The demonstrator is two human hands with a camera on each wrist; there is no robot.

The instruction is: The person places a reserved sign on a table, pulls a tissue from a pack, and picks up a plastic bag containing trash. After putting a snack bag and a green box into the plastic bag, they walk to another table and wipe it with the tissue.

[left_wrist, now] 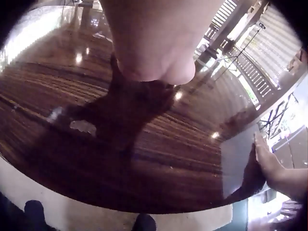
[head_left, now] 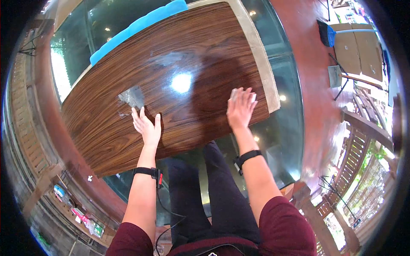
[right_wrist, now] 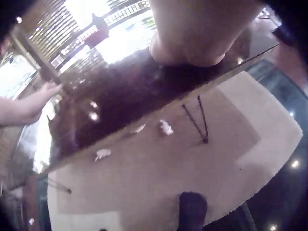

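Note:
A dark wood-grain tabletop (head_left: 200,38) has a dull grey patch (head_left: 133,97) on its left part. Just below that patch my left hand (head_left: 146,127) is held over the wood, fingers extended and thumb apart. Near the right end of the top is my right hand (head_left: 241,110), its fingers extended; something whitish shows beside its fingers, too unclear to name. In the left wrist view the left hand (left_wrist: 154,62) hides its own fingers, and the right hand (left_wrist: 270,163) appears at the side. The right wrist view shows the right hand (right_wrist: 192,43) from behind.
A bright blue strip (head_left: 136,29) lies along the far edge. Under the table is a beige rug (right_wrist: 221,168) with white scraps (right_wrist: 166,127). At the right are a blue broom (head_left: 328,34), a dustpan (head_left: 334,77) and cardboard (head_left: 358,53). My legs (head_left: 220,183) are at the near edge.

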